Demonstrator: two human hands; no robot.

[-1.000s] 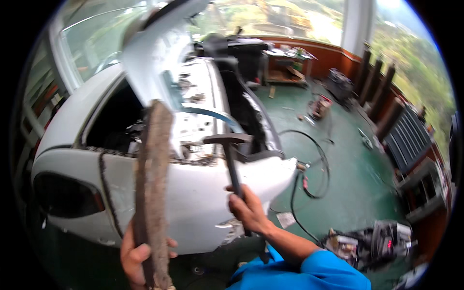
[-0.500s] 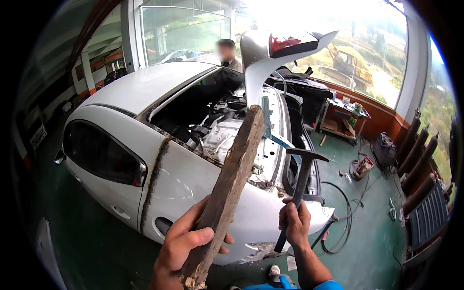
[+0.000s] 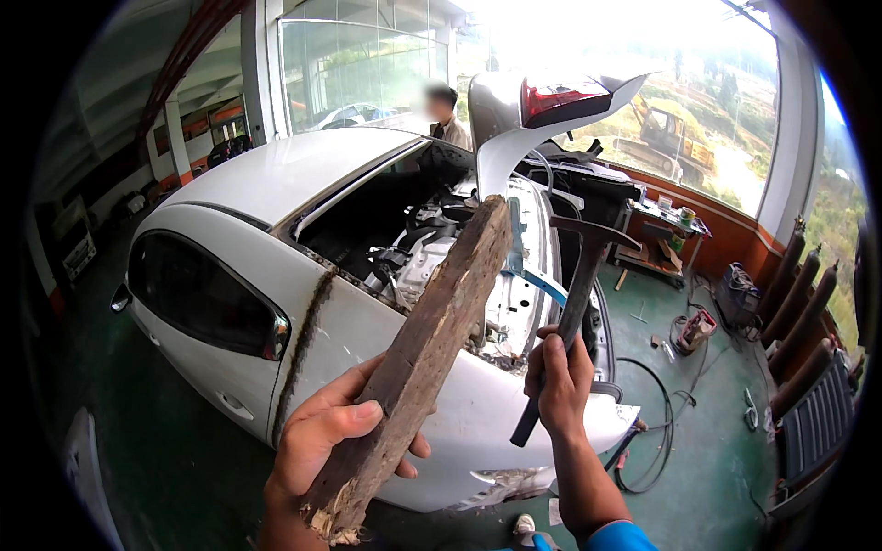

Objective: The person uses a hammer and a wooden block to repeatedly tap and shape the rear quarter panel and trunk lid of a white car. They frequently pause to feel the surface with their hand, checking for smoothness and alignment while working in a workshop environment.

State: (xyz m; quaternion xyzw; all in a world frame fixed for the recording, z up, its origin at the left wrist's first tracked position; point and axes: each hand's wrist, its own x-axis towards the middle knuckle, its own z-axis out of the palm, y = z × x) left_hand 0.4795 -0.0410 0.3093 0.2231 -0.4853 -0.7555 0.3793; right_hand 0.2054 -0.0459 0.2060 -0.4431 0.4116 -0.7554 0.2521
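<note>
My left hand (image 3: 333, 430) is closed around a rough wooden block (image 3: 418, 367), long and dark with splintered ends. It slants up and away, over the rear side of a white car (image 3: 367, 367). In my right hand (image 3: 562, 381) is a hammer (image 3: 581, 289), gripped by its dark handle with the metal head up. Both tools are held in the air in front of the car. Its rear is cut open, and bare metal panels show inside. Past the block's far end rises a white body panel with a red tail light (image 3: 562, 99).
Across the car stands a person (image 3: 448, 119). A workbench (image 3: 666, 234) with cans and tools is at the far right. Dark gas cylinders (image 3: 799, 321) line the right wall. Black hoses (image 3: 668, 413) lie on the green floor beside the car, near a red machine (image 3: 695, 331).
The wooden block has tilted further right and its lower end has moved left with my left hand. The hammer has risen slightly with my right hand. The view has shifted a little.
</note>
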